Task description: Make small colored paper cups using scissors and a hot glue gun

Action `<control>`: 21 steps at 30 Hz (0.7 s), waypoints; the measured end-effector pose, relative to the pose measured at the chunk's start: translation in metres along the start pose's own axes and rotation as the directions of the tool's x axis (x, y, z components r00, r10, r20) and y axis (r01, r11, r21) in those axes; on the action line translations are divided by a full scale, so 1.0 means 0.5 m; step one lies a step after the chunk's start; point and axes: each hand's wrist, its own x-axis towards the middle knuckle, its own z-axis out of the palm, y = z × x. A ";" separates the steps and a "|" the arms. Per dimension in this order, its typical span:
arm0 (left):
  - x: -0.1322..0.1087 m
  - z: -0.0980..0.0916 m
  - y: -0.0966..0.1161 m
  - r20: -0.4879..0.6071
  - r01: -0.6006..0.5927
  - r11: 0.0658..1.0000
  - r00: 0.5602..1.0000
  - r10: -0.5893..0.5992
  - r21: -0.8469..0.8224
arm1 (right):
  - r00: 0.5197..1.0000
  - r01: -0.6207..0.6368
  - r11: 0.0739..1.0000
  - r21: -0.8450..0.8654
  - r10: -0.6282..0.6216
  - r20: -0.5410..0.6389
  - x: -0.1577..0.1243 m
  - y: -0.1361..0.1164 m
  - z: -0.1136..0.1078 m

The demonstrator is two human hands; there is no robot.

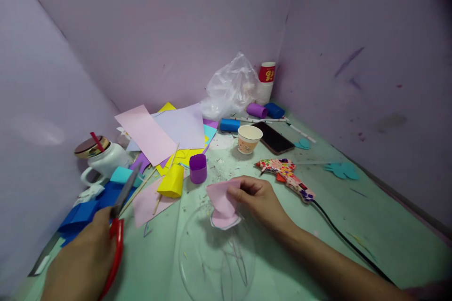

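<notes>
My left hand (84, 254) is closed round a pair of scissors with red handles (116, 251), the blades pointing up and away and slightly blurred. My right hand (259, 197) pinches a piece of pink paper (224, 202) between thumb and fingers; its lower end is curved, with a drawn line along the edge. Beneath the paper lies a clear round plastic lid or dish (187, 263) on the pale green table. A purple paper tube (198, 169) stands beyond the paper, and a yellow paper tube (171, 181) leans to its left.
A floral glue gun (289, 176) with a black cord lies right of a paper cup (249, 138) and a phone (273, 137). Pink, lilac and yellow sheets (144, 134) pile up behind. A white lidded mug (109, 160) stands left; a plastic bag (231, 84) sits at the back.
</notes>
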 end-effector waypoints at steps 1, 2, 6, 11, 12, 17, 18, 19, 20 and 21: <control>0.005 0.006 -0.015 -0.008 0.031 0.996 1.000 -0.030 0.081 | 1.000 0.026 1.000 -0.004 -0.026 -0.015 0.002 0.002 -0.001; 0.010 0.016 -0.027 -0.004 0.061 0.990 0.998 -0.061 0.130 | 0.998 0.049 0.999 -0.012 -0.049 -0.026 0.004 0.004 -0.002; 0.036 0.070 -0.046 0.061 0.059 0.989 0.996 -0.067 0.136 | 0.994 0.089 0.994 -0.059 -0.092 -0.058 0.014 0.015 -0.009; 0.061 0.081 -0.056 0.059 0.039 0.993 0.997 -0.046 0.114 | 0.979 0.127 0.981 -0.147 -0.148 -0.143 0.018 0.018 -0.014; 0.059 0.073 -0.051 0.030 0.072 0.989 0.997 -0.076 0.126 | 0.974 0.133 0.978 -0.161 -0.159 -0.160 0.016 0.016 -0.013; 0.012 0.031 0.084 -0.227 -0.095 0.977 0.973 0.050 -0.192 | 0.958 0.184 0.959 -0.216 -0.224 -0.177 -0.004 0.008 0.007; 0.003 0.030 0.128 -0.246 -0.244 0.920 0.954 0.171 -0.306 | 0.958 0.195 0.955 -0.225 -0.234 -0.165 -0.009 0.007 0.012; -0.004 0.032 0.171 -0.244 -0.358 0.847 0.929 0.279 -0.393 | 0.959 0.204 0.951 -0.233 -0.241 -0.146 -0.015 0.007 0.017; -0.008 0.036 0.211 -0.239 -0.427 0.780 0.904 0.355 -0.457 | 0.962 0.214 0.947 -0.239 -0.247 -0.118 -0.020 0.007 0.019; -0.008 0.041 0.244 -0.241 -0.457 0.731 0.889 0.389 -0.506 | 0.963 0.229 0.941 -0.249 -0.256 -0.080 -0.024 0.008 0.020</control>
